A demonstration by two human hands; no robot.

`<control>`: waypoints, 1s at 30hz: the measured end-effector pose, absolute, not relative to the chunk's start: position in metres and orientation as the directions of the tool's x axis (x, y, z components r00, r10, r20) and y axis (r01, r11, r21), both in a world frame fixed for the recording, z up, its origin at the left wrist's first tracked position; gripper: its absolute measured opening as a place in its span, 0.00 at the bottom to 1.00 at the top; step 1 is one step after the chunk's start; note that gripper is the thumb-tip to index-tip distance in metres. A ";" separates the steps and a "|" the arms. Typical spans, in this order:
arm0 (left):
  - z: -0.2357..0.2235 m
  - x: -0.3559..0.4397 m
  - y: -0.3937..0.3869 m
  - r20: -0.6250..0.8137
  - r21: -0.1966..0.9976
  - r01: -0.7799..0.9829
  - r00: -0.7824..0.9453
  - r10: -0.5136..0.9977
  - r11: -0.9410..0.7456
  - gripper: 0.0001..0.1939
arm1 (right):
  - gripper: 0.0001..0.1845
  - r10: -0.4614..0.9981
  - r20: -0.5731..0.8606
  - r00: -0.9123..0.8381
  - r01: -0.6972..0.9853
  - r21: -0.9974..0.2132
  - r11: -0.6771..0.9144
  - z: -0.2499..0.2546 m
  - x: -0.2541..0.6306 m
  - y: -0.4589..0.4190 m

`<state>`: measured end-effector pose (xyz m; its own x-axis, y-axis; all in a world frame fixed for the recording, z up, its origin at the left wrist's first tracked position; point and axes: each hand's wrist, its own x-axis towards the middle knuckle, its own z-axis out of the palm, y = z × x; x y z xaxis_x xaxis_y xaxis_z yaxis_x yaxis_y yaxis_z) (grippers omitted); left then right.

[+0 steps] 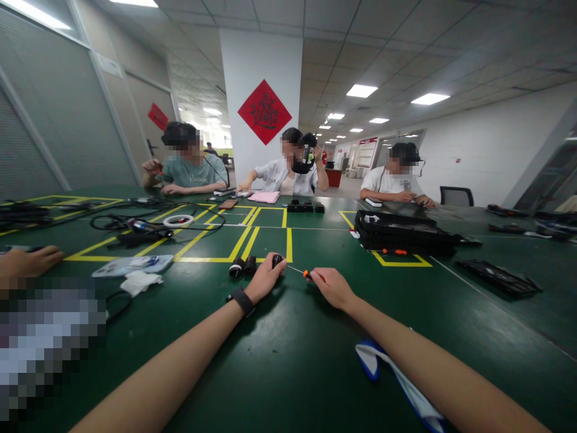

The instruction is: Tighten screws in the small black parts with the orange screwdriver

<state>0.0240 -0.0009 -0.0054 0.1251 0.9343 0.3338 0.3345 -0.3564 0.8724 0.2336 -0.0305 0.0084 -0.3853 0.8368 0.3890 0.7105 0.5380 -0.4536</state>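
Note:
Near the middle of the green table, my left hand (265,278) is closed around a small black cylindrical part (277,260). A dark band is on that wrist. My right hand (334,287) grips a screwdriver (307,275) by its orange and black handle. The thin metal shaft points left, with its tip at or very near the black part; whether they touch I cannot tell. Just left of my left hand stand two similar black cylinders (236,267), one with a pale ring. What the fingers cover of both held things is hidden.
A black open case (406,231) lies at the right, an orange-handled tool (394,252) before it. A black tray (498,278) is farther right. Blue-white cloth (374,361) lies under my right forearm. Cables, tape roll (179,221) and tissue (140,282) are left. Several people sit around.

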 end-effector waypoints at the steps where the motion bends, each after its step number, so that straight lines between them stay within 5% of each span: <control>1: -0.004 0.024 -0.002 0.329 0.874 0.334 0.127 0.936 -0.352 0.15 | 0.20 0.839 0.395 -0.375 0.713 -0.455 0.533 0.008 0.234 -0.030; 9: -0.002 0.022 -0.001 0.348 0.882 0.288 0.135 0.928 -0.373 0.15 | 0.09 0.787 0.516 -0.338 0.668 -0.458 0.587 0.012 0.231 -0.033; 30: 0.000 0.021 -0.002 0.304 0.931 0.170 0.124 0.944 -0.322 0.15 | 0.09 0.800 0.530 -0.281 0.691 -0.467 0.552 0.015 0.230 -0.036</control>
